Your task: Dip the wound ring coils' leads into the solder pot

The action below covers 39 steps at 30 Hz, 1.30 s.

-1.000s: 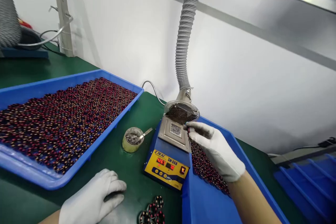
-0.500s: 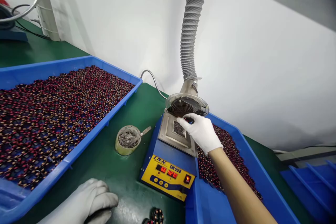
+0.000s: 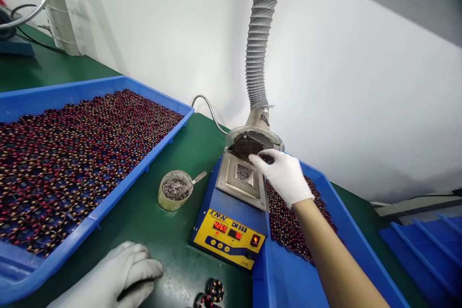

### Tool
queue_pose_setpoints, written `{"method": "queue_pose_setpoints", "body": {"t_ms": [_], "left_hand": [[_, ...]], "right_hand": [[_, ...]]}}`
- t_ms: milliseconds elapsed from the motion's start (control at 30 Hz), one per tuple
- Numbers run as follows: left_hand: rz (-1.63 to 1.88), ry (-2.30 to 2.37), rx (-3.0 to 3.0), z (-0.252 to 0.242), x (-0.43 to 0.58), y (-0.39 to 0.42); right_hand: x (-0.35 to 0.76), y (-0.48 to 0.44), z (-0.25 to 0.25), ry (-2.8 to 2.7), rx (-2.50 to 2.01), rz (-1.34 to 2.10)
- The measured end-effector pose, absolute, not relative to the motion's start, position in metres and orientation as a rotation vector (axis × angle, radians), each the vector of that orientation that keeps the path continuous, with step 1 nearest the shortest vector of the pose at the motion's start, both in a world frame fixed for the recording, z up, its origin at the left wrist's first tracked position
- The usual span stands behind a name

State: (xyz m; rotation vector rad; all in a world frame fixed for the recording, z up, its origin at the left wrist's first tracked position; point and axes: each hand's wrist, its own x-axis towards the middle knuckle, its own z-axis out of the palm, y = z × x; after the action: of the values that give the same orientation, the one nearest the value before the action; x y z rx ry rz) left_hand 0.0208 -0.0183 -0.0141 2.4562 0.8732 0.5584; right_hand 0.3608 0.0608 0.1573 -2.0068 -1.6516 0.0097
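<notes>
My right hand [image 3: 285, 175], in a white glove, hovers at the far right edge of the blue solder pot [image 3: 236, 202], fingers pinched round a small dark coil part that is mostly hidden. Its fingertips are just over the square solder bath [image 3: 244, 173] and below the fume extractor intake [image 3: 252, 142]. My left hand [image 3: 115, 279], also gloved, rests curled on the green mat at the near left. A few wound coils [image 3: 212, 293] lie on the mat just to its right.
A large blue tray [image 3: 155, 154] full of red and copper coils fills the left. A second blue tray [image 3: 325, 192] with coils sits right of the pot. A small dross cup [image 3: 174, 189] with a spoon stands between them. A ribbed hose [image 3: 259, 33] rises to the wall.
My right hand moved from the tray's edge up over the solder bath, then drew slightly back to the right. The view shifted right and down; my left hand stayed on the mat.
</notes>
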Motion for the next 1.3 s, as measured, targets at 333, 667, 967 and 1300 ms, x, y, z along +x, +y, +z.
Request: {"method": "queue_pose_setpoints", "body": {"t_ms": [333,667,967,1300], "left_hand": [[0.569,0.907,2.383,0.005,0.019,-0.014],[0.642,1.025,2.330,0.002,0.016,-0.011],[0.595,1.036,2.366,0.007,0.017,-0.013],[0.644,1.034,2.413,0.001,0.016,-0.013]], "right_hand": [[0.359,-0.009,0.192,-1.358,-1.518,0.730],[0.335,-0.077,0.199,-1.321,-1.230,0.929],[0.329,-0.083,0.196,-1.431,-1.263,0.858],[0.343,-0.009,0.181,-2.334,-1.878,-0.159]]}}
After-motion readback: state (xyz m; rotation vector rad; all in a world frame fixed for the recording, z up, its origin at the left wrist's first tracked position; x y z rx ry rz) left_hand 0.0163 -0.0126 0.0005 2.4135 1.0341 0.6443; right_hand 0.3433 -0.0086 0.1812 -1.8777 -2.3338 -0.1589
